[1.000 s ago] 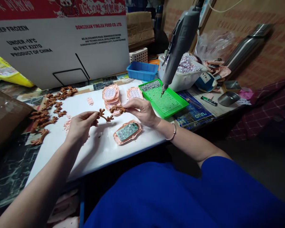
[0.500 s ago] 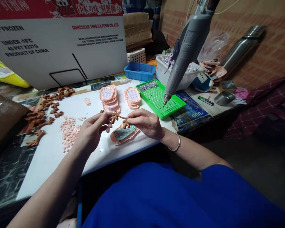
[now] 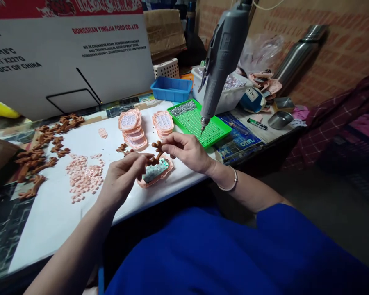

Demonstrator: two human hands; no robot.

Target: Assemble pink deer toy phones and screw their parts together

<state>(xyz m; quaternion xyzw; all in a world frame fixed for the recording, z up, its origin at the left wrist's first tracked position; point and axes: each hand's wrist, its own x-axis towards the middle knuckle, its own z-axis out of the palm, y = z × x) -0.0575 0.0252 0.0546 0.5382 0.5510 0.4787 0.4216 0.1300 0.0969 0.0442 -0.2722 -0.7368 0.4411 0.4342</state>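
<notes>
My left hand (image 3: 124,174) is closed, its thumb and fingertips pinching the lower end of a brown antler-shaped piece (image 3: 156,145). The thumb and fingers of my right hand (image 3: 187,150) grip the same piece near its upper end. Just under both hands lies a pink toy-phone casing (image 3: 152,182) holding a pale green circuit board (image 3: 151,173), partly covered by my fingers. Another brown branched piece (image 3: 122,148) rests on the white board (image 3: 117,131) behind my left hand. Two stacks of pink casings with white keypads (image 3: 129,122) stand beyond.
Small pink buttons (image 3: 84,174) lie left of my left hand, with heaped brown pieces (image 3: 37,157) further left. An electric screwdriver (image 3: 219,61) hangs above a green tray (image 3: 203,127) with screws. A blue bin (image 3: 172,90) and a white tub (image 3: 226,100) stand behind.
The view has shifted slightly right. The brown piece between my hands has turned from roughly level to more upright, with my right hand higher and my left hand lower over the casing.
</notes>
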